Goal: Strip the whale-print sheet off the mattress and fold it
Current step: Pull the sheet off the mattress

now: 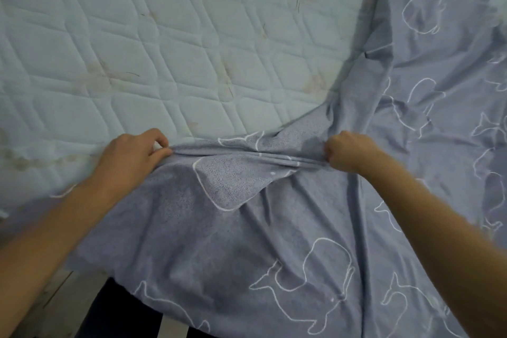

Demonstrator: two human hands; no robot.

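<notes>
The sheet (288, 241) is thin woven cloth, matt grey-blue, with whale outlines printed in white. Its turned-over underside shows a paler, grainy weave. The cloth looks soft and is full of creases. The mattress (137, 35) has a quilted fabric cover, pale and matt, padded between stitched lines, with faint brownish stains on the surface.
</notes>
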